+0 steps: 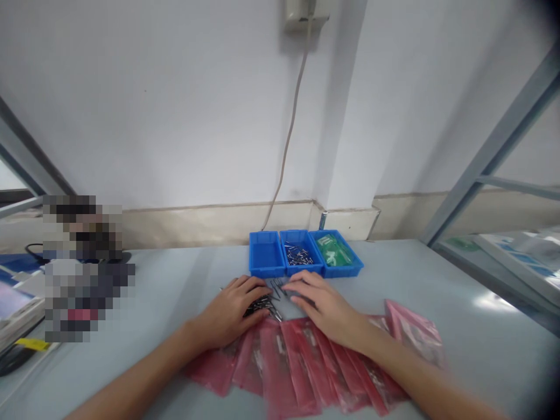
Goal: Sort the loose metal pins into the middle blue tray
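My left hand (238, 304) rests on the table, its curved fingers apart and cupped around a pile of thin dark metal pins (262, 304). Facing it from the right is my right hand (318, 300), with its fingers apart and bent toward a few loose pins (276, 287) lying between both hands. No held thing shows in either hand; the undersides of the fingers are hidden. Just below the hands, several pink plastic bags (277, 367) overlap in a row, with small parts inside some of them. My right forearm covers part of the row.
Behind the hands stand three joined blue bins: an empty left bin (266, 252), a middle bin (304, 269) with metal pins, and a right bin (343, 272) with a green bag and white pieces. A cable (292, 122) hangs down the wall. A blurred-out person is at left.
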